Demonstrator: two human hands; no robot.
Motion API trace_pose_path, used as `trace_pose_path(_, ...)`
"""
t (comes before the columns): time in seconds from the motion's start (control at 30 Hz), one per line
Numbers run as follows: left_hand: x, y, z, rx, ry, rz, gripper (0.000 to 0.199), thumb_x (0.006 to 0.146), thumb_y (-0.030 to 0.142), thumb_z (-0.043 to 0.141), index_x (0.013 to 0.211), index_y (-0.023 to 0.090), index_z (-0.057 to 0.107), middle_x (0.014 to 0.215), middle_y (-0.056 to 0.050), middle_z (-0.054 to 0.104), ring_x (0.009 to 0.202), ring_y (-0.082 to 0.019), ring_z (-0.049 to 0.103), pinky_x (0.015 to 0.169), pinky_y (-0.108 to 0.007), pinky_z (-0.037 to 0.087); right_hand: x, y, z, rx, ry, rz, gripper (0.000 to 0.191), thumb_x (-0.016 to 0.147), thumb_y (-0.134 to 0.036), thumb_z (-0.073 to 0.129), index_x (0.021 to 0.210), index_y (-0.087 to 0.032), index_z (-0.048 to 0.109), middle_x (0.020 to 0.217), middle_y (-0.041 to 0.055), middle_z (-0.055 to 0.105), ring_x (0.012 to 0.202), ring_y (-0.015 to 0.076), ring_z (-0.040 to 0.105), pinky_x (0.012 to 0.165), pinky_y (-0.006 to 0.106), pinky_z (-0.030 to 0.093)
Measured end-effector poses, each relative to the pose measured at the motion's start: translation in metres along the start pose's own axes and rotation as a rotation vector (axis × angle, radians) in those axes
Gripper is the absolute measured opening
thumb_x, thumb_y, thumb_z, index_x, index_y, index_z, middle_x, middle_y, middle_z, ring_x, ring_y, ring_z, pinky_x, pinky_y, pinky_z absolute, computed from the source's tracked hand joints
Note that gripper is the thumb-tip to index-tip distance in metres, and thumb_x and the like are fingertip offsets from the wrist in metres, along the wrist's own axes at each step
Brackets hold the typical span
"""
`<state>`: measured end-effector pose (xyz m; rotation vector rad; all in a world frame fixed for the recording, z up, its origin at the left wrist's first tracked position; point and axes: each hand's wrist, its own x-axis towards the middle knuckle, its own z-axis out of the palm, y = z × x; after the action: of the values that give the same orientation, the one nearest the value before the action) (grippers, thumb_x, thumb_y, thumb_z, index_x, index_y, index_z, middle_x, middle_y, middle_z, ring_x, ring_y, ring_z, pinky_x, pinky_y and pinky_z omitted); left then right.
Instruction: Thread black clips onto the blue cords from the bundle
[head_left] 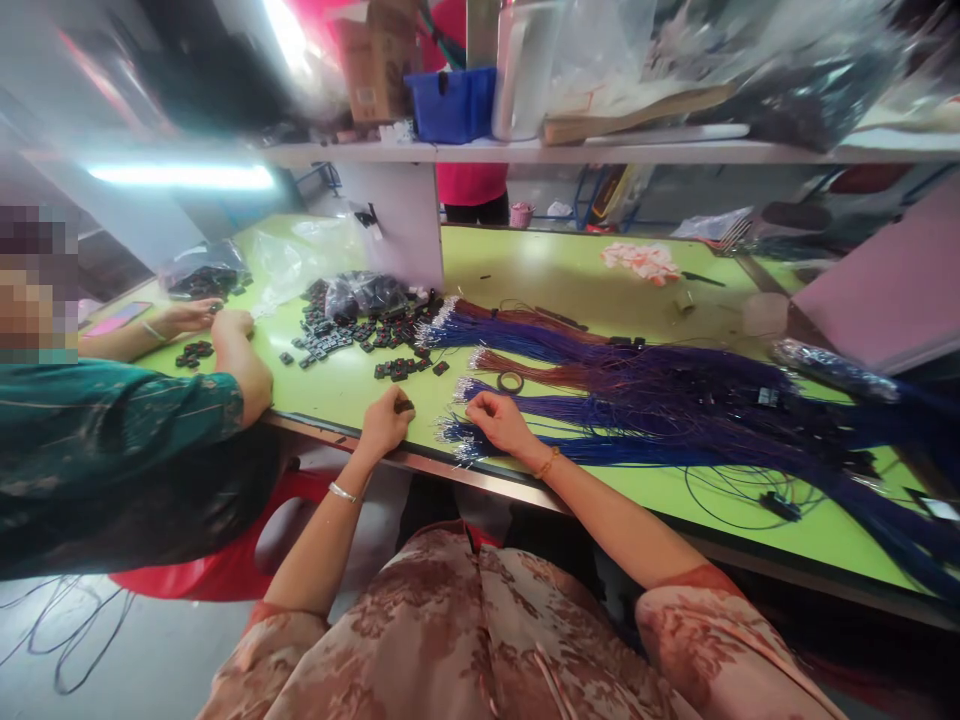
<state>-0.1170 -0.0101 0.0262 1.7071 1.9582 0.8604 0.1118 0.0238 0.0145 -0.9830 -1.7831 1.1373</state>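
My left hand is closed at the table's near edge, its fingertips pinching a small black plastic connector housing. To its right, my right hand is closed in a pinch over the wire ends; whatever is between its fingertips is too small to make out. Beneath and beside it lie bundles of blue wires with silvery crimped terminals at their left ends. Brown wires lie farther back. A small group of black housings sits just beyond my left hand.
A dark tape roll rests among the wires. A large pile of black housings and a plastic bag lie at back left. A co-worker's hands are at the left. Above runs a shelf with a blue bin.
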Motion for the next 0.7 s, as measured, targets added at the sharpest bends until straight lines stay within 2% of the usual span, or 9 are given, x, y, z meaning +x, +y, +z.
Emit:
trace_pose_path(0.07,-0.005,0.01,0.008,-0.394,-0.037,-0.129,0.041,0.07,0.024,0.068,0.11,0.018,0.06,0.075,0.0,0.059,0.07,-0.014,0.056,0.066,-0.027,0.043,-0.002,-0.004,0.0,-0.055,0.001,-0.014,0.019,0.079,-0.032,0.053,0.068,-0.017,0.055,0.063,-0.0025,0.054,0.058,0.0094,0.044,0.057,0.022,0.035)
trace_pose_path(0.13,-0.011,0.022,0.018,-0.787,-0.152,-0.249,0.053,0.065,0.026,0.074,0.116,0.018,0.06,0.074,0.0,0.06,0.068,-0.012,0.058,0.059,-0.022,0.042,-0.004,-0.007,-0.001,-0.098,-0.009,-0.031,0.018,0.079,-0.03,0.052,0.067,-0.017,0.054,0.061,-0.0027,0.054,0.057,0.0094,0.044,0.056,0.022,0.034)
trace_pose_path(0.23,-0.017,0.038,0.033,-1.202,-0.277,-0.389,0.043,0.065,0.018,0.075,0.107,0.014,0.065,0.082,-0.003,0.065,0.075,-0.011,0.062,0.062,-0.018,0.047,-0.008,-0.011,-0.001,-0.141,-0.031,-0.045,0.018,0.079,-0.028,0.051,0.065,-0.018,0.052,0.058,-0.0034,0.052,0.055,0.0091,0.042,0.054,0.021,0.032)
trace_pose_path(0.3,-0.019,0.044,0.04,-1.373,-0.33,-0.412,0.033,0.07,0.014,0.07,0.103,0.013,0.066,0.083,-0.004,0.066,0.074,-0.009,0.063,0.069,-0.018,0.051,-0.01,-0.012,-0.002,-0.169,-0.04,-0.043,0.018,0.079,-0.028,0.051,0.064,-0.018,0.052,0.055,-0.0042,0.05,0.052,0.0087,0.04,0.052,0.022,0.03)
trace_pose_path(0.43,-0.021,0.049,0.047,-1.493,-0.361,-0.403,0.023,0.077,0.011,0.064,0.099,0.013,0.067,0.077,-0.003,0.066,0.07,-0.007,0.062,0.074,-0.017,0.053,-0.011,-0.015,-0.003,-0.219,-0.046,-0.044,0.021,0.08,-0.029,0.051,0.063,-0.018,0.051,0.053,-0.0043,0.049,0.05,0.0085,0.039,0.051,0.022,0.028)
trace_pose_path(0.7,-0.023,0.049,0.048,-1.475,-0.398,-0.395,0.025,0.078,0.014,0.064,0.103,0.014,0.067,0.081,-0.003,0.066,0.073,-0.008,0.062,0.075,-0.019,0.054,-0.011,-0.014,-0.004,-0.278,-0.037,-0.057,0.028,0.083,-0.034,0.051,0.06,-0.018,0.05,0.051,-0.0046,0.047,0.049,0.0083,0.036,0.05,0.023,0.026)
